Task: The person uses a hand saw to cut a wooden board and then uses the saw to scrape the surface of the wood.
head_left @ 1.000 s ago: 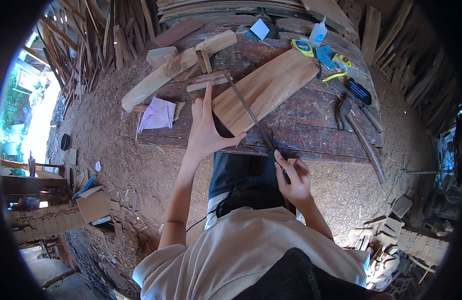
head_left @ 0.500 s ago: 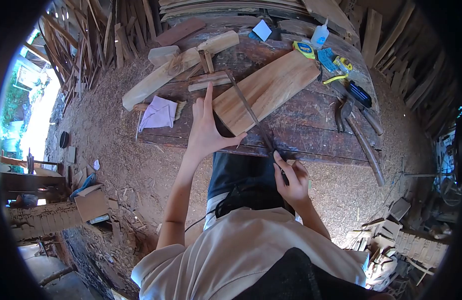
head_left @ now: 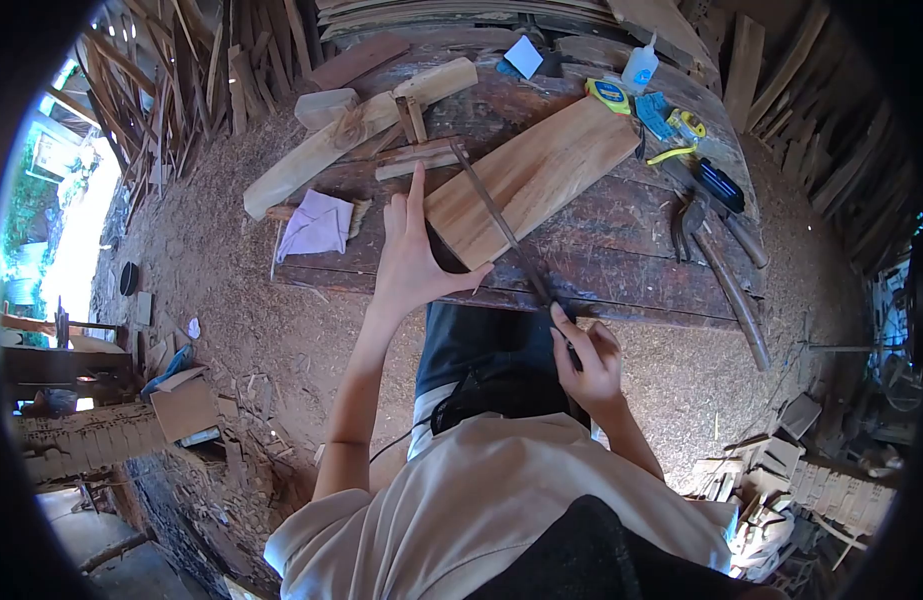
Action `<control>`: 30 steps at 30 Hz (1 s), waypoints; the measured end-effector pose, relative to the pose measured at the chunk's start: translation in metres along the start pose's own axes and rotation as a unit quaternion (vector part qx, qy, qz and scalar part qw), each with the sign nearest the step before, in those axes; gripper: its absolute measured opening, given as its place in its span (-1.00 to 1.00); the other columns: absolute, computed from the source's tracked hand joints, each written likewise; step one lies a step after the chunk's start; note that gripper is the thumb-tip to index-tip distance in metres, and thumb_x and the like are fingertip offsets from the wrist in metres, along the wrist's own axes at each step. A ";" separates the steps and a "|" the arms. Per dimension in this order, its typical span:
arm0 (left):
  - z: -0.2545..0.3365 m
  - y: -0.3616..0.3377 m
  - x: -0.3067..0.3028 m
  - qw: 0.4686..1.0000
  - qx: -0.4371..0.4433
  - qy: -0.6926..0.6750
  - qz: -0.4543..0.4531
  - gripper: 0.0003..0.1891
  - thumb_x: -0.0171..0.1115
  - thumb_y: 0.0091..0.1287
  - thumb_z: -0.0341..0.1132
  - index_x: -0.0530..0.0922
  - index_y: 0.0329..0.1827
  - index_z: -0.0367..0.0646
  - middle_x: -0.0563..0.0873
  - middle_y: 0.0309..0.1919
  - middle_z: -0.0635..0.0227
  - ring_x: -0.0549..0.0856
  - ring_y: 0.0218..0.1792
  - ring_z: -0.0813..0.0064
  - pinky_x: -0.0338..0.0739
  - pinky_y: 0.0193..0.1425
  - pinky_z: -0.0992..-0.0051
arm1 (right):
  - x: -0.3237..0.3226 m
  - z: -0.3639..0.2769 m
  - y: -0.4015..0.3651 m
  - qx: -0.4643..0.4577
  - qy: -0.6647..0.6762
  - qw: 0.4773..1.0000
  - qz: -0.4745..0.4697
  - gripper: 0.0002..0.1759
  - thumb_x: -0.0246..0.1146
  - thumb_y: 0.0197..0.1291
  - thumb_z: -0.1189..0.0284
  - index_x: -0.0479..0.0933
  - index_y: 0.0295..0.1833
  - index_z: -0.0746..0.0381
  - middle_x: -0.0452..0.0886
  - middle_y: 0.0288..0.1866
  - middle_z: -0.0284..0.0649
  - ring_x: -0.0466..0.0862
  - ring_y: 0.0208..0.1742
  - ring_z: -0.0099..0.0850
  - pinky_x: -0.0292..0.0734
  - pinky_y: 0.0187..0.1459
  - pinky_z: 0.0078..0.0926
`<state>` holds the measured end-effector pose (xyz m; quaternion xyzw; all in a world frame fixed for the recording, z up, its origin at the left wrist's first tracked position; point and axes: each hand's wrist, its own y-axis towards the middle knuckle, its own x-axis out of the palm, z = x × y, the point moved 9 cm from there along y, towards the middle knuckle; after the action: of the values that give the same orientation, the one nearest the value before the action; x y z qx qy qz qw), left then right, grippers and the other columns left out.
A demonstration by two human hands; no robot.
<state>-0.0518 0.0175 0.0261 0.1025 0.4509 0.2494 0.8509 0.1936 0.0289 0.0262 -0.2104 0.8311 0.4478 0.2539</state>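
Observation:
My right hand (head_left: 589,365) is wrapped round the dark handle of a long narrow metal tool (head_left: 497,215), a file or a rasp by its look. Its blade runs up and to the left across the near end of a wide wooden board (head_left: 551,170) on the workbench. My left hand (head_left: 411,255) is spread at the board's near left corner, index finger pointing away and thumb stretched toward the blade. Just beyond that fingertip lies a small wooden strip (head_left: 418,160). Whether the left palm presses on the board cannot be seen.
On the bench (head_left: 641,270) are a curved wood piece (head_left: 321,160), a pink cloth (head_left: 316,224), a tape measure (head_left: 608,96), a glue bottle (head_left: 639,68), a yellow-handled tool (head_left: 673,155) and a hammer (head_left: 726,275). Scrap wood (head_left: 771,480) lies at the lower right.
My right hand has shifted very slightly toward the lower right with the tool. My left hand stays in the same place.

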 end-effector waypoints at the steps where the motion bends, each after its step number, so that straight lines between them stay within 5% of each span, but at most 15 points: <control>1: 0.000 -0.001 0.000 1.000 -0.004 -0.001 0.000 0.45 0.70 -0.23 -0.02 -0.13 0.67 -0.31 0.40 0.05 -0.05 0.41 0.07 -0.02 0.39 0.27 0.11 | -0.003 0.000 -0.004 -0.002 0.002 1.000 0.000 -0.48 0.39 0.03 0.76 0.65 0.19 0.34 0.46 -0.64 -0.26 0.41 -0.66 -0.30 0.36 -0.51 -0.38; 4: 0.000 -0.001 0.001 1.000 -0.004 -0.003 0.005 0.46 0.70 -0.24 -0.03 -0.13 0.67 -0.31 0.40 0.06 -0.06 0.42 0.07 -0.03 0.38 0.27 0.10 | -0.019 -0.002 -0.026 0.000 -0.014 1.000 -0.005 -0.51 0.42 0.04 0.74 0.66 0.16 0.34 0.38 -0.66 -0.29 0.29 -0.67 -0.33 0.26 -0.53 -0.37; 12: 0.000 -0.001 0.001 1.000 0.010 0.005 -0.002 0.45 0.70 -0.24 -0.02 -0.13 0.66 -0.32 0.40 0.05 -0.05 0.42 0.07 -0.02 0.39 0.26 0.11 | 0.005 0.004 0.001 0.004 0.011 1.000 0.008 -0.46 0.40 0.05 0.74 0.64 0.22 0.28 0.50 -0.60 -0.23 0.42 -0.64 -0.28 0.39 -0.47 -0.33; 17: -0.002 0.000 0.001 1.000 -0.004 -0.006 0.008 0.44 0.68 -0.23 -0.02 -0.13 0.67 -0.31 0.40 0.05 -0.04 0.42 0.07 -0.01 0.40 0.25 0.11 | -0.010 0.001 -0.023 0.013 -0.017 0.999 -0.028 -0.49 0.43 0.03 0.75 0.65 0.18 0.37 0.57 -0.52 -0.18 0.37 -0.60 -0.32 0.29 -0.51 -0.39; 30: -0.003 -0.001 0.000 1.000 -0.005 -0.003 0.006 0.45 0.68 -0.23 -0.03 -0.14 0.67 -0.30 0.41 0.06 -0.06 0.43 0.09 -0.03 0.40 0.26 0.11 | -0.004 0.003 -0.007 0.009 -0.009 1.000 0.006 -0.46 0.44 0.03 0.70 0.66 0.21 0.24 0.44 -0.68 -0.27 0.35 -0.69 -0.31 0.36 -0.50 -0.39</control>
<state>-0.0540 0.0169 0.0237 0.1016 0.4462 0.2570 0.8512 0.2015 0.0288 0.0230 -0.1993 0.8342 0.4435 0.2603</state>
